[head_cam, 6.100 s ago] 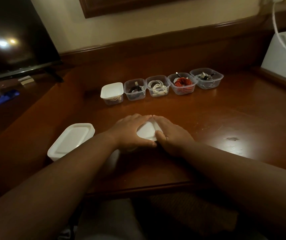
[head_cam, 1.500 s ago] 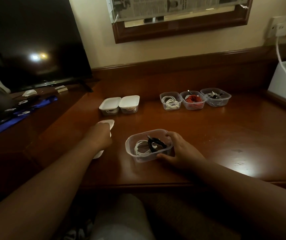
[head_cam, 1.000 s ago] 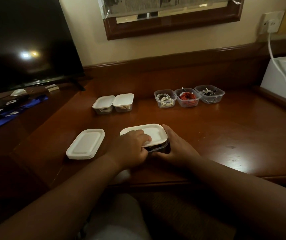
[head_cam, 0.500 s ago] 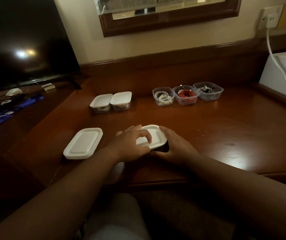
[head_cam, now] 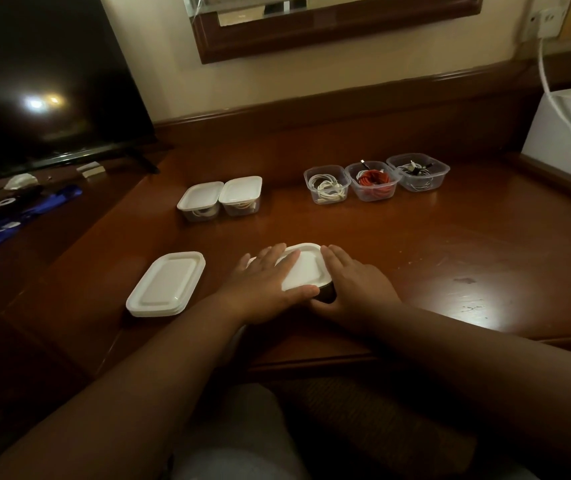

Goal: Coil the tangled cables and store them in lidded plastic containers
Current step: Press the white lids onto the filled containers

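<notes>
A small clear plastic container (head_cam: pixel 325 295) is seen near the front edge of the wooden desk (head_cam: pixel 415 244), covered by a white lid (head_cam: pixel 305 268); its contents are hidden by the lid and the hands. The left hand (head_cam: pixel 266 282) is laid flat on the lid with fingers straight and spread, pressing down. The right hand (head_cam: pixel 356 285) is laid along the lid's right edge, fingers straight, with the thumb tucked against the container's near corner.

Just left of that container, a stack of white lids (head_cam: pixel 164 285) is found, rectangular with rounded corners and a raised rim. Behind the container and slightly left, two lidded containers (head_cam: pixel 220 199) are set side by side, touching, with pale coiled cable faintly visible through their clear walls. Behind it and to the right, three open containers stand in a row: one with a coiled white cable (head_cam: pixel 327 187), one with a coiled red cable (head_cam: pixel 374 180), and one with mixed black and white cables (head_cam: pixel 417 169).

The desk is of glossy reddish-brown wood, lightly scratched to the right of the container, and backed by a wooden upstand. A dark television screen (head_cam: pixel 45 81) is placed far left of the container, a wood-framed mirror (head_cam: pixel 332 32) hangs on the cream wall behind, and a white cord (head_cam: pixel 550 95) is plugged into a wall socket (head_cam: pixel 542 20) at upper right.
</notes>
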`<state>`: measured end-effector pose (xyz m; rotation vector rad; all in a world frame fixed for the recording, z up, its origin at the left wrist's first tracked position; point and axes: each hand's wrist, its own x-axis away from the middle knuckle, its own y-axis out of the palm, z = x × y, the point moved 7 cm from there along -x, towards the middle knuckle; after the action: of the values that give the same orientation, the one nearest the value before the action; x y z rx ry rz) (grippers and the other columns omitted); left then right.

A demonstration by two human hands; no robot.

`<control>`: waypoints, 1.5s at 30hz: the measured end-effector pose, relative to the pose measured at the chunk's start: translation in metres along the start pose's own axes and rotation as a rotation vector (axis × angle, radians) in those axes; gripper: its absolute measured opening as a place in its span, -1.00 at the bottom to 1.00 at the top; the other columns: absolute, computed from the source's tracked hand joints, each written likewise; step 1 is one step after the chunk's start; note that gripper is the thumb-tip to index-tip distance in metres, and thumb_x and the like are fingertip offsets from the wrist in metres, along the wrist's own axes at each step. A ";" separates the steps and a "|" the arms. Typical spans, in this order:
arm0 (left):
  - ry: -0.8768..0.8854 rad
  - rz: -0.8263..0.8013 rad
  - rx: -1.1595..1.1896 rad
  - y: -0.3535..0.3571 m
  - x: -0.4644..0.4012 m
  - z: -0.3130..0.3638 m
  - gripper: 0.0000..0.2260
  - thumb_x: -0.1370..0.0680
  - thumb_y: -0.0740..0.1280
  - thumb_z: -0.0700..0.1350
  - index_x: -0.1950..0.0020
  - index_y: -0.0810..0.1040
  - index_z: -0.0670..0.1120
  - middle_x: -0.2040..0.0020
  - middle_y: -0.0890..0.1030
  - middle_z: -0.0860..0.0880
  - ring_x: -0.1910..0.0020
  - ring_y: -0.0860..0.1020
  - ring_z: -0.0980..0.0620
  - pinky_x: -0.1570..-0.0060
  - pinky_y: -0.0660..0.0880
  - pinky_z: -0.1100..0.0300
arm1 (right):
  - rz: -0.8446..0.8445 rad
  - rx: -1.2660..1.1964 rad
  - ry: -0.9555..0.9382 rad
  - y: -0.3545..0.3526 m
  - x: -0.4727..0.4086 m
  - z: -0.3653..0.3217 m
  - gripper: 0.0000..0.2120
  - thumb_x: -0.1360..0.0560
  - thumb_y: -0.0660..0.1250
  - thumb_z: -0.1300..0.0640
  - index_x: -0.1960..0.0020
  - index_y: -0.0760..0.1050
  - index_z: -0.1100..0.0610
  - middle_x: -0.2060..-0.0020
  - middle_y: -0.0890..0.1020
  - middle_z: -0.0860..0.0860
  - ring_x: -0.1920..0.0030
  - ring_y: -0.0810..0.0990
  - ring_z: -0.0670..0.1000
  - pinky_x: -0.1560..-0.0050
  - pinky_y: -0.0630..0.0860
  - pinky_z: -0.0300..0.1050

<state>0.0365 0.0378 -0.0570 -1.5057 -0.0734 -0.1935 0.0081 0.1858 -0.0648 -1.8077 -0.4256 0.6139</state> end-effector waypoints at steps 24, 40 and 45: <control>0.016 0.097 0.204 -0.007 0.007 0.016 -0.60 -0.69 0.02 0.14 -0.54 0.22 0.18 -0.63 0.03 0.09 -0.60 -0.07 0.11 -0.51 -0.26 -0.08 | -0.330 0.343 -0.016 -0.013 -0.030 0.009 0.00 -0.42 0.15 -0.51 -0.61 -0.21 -0.03 -0.51 0.28 0.09 -0.43 0.36 0.15 -0.28 0.40 0.18; 0.183 0.220 -0.281 -0.020 -0.072 -0.019 -0.20 -0.47 0.27 0.39 -0.60 -0.01 0.21 -0.60 0.13 -0.01 -0.51 0.15 -0.07 -0.41 0.15 -0.04 | -0.299 0.044 0.047 -0.009 -0.114 0.052 0.10 -0.42 0.49 -0.14 -0.61 -0.25 0.04 -0.61 -0.01 0.03 -0.59 0.01 0.08 -0.54 0.10 0.19; 0.053 0.329 -0.265 -0.038 -0.134 -0.041 -0.24 -0.45 0.25 0.43 -0.57 0.15 0.17 -0.53 0.28 -0.02 -0.46 0.26 -0.07 -0.37 0.20 -0.05 | -0.091 0.196 0.083 0.001 -0.156 0.079 -0.03 -0.50 0.35 -0.17 -0.61 -0.22 0.08 -0.61 -0.10 0.07 -0.60 -0.12 0.07 -0.55 -0.09 0.15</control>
<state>-0.1047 0.0056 -0.0451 -1.7508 0.2505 0.0237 -0.1643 0.1572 -0.0538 -1.6116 -0.3761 0.4976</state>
